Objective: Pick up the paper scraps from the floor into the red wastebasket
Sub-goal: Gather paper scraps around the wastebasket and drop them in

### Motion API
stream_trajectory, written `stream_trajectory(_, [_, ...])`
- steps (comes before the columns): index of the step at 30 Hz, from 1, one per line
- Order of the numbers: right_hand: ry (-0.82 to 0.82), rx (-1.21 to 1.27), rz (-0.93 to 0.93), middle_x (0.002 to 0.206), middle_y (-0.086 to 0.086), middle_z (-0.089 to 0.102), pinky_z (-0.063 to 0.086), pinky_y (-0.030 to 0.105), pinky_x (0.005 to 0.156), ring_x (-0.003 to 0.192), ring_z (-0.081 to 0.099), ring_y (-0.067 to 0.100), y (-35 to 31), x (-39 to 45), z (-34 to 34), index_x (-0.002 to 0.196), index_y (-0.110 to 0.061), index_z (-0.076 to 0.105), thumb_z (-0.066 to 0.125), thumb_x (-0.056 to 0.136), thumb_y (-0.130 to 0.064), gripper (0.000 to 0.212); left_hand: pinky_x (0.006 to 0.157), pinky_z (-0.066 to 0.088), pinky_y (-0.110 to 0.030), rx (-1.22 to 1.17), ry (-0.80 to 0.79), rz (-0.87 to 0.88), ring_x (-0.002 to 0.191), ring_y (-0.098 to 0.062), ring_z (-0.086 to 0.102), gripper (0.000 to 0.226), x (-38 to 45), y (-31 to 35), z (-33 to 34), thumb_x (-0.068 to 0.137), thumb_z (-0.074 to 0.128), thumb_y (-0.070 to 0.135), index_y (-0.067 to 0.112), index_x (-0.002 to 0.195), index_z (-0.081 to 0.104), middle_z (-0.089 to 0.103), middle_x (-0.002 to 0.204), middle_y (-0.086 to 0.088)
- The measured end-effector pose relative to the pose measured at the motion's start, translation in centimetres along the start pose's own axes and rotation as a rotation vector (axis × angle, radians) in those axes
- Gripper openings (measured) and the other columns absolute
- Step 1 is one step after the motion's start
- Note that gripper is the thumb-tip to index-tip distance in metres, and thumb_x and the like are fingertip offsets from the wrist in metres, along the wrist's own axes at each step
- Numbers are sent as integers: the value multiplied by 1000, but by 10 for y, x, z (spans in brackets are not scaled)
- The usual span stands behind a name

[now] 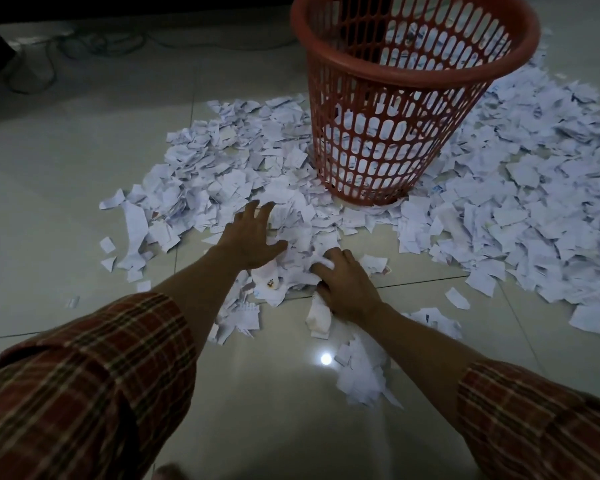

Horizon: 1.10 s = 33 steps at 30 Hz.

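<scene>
You are looking at a floor (66,188) of glossy, smooth tiles, shining with a bright spot of reflected light. The paper scraps (520,216) are lying on it as thin, matt white paper, torn ragged at the edges, some crumpled, some showing faint print. The red wastebasket (388,133) is showing as moulded plastic lattice with a smooth, slightly shiny rim. You are wearing sleeves (84,386) of soft woven cloth in a red plaid, matt and creased.

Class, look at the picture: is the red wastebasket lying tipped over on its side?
No, the red wastebasket stands upright on the floor, its open rim facing up, with paper scraps heaped around its base.
</scene>
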State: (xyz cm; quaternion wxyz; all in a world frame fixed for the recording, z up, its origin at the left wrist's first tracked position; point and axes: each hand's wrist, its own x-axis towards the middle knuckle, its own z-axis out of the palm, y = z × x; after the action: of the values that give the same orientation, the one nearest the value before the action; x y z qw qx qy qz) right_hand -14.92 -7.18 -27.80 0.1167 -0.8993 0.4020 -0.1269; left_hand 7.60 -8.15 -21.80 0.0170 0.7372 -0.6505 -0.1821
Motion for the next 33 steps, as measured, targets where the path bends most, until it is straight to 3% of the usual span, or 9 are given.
stream_trajectory(4, [37,74,54,98,16,55,49,38,61,89,52,33,15,-5,-9,98,-6,67,66,80,-10,19,115,18,-59,-18,-118,6,147,-39,3,109,19,24,6,71,50,83,34,153,-1,-7,162,-8])
stream_trajectory(9, [125,147,211,90,16,53,46,35,62,82,53,32,46,-10,-24,88,-4,66,56,79,-15,17,113,7,-67,30,-271,54,146,-40,-11,131,30,50,21,45,44,96,43,148,-15,-21,159,-6])
stream_trajectory(13, [204,133,279,89,17,53,45,33,65,80,54,33,67,-19,-31,86,-4,66,57,76,-9,14,111,3,-69,163,-276,113,144,-44,-17,128,31,50,41,49,40,98,44,147,-21,-26,158,-8])
stream_trajectory(18, [205,145,294,88,17,53,48,35,66,80,55,34,71,-17,-29,84,-3,66,56,78,-11,14,114,14,-61,263,-36,147,147,-38,1,75,17,49,64,89,20,73,38,153,5,-1,162,-7])
stream_trajectory(20, [207,157,276,87,17,52,47,35,65,79,55,34,67,-13,-29,84,-3,66,58,78,-10,12,106,29,-56,267,71,173,140,-39,21,61,15,47,64,96,27,60,31,149,25,21,156,-12])
stream_trajectory(22, [214,178,261,88,17,53,45,33,65,80,55,32,61,-6,-29,85,-3,66,57,78,-12,15,89,45,-53,264,127,211,121,-41,38,50,18,44,60,97,39,49,21,138,42,41,139,-16])
stream_trajectory(25, [224,209,241,88,15,53,38,26,65,80,55,31,51,6,-29,84,-4,66,55,77,-12,15,76,51,-51,279,97,213,108,-41,42,42,22,40,56,96,49,35,13,132,46,45,125,-18])
stream_trajectory(33, [310,255,168,84,14,51,45,31,62,73,54,28,36,25,-37,83,-3,67,61,76,-4,10,77,48,-44,159,102,261,102,-41,55,35,29,38,32,93,54,16,5,126,51,53,118,-21])
